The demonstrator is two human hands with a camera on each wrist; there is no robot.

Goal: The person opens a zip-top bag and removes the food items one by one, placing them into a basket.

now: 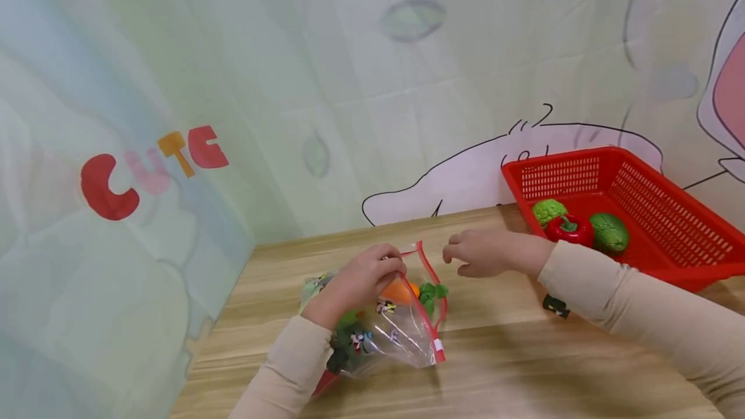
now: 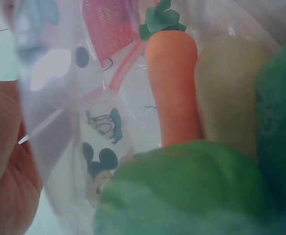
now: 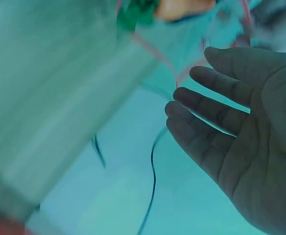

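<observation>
A clear zip bag [image 1: 401,335] with a red zip edge and cartoon prints lies on the wooden table, its mouth open toward the right. My left hand [image 1: 363,280] pinches the upper rim of that mouth. Inside are an orange toy carrot [image 2: 174,88], its green leaves [image 1: 431,296] at the mouth, a tan rounded vegetable [image 2: 228,88], a round green vegetable [image 2: 182,191] and a dark green one [image 2: 282,122]. Just right of the bag mouth, my right hand [image 1: 489,252] hovers, holding nothing; the right wrist view shows its fingers [image 3: 211,105] extended.
A red plastic basket [image 1: 669,212] stands at the right back of the table [image 1: 495,354]. In it lie a red bell pepper [image 1: 570,230], a bumpy light-green vegetable [image 1: 548,211] and a dark green oval one [image 1: 609,233]. A printed curtain [image 1: 326,96] hangs behind.
</observation>
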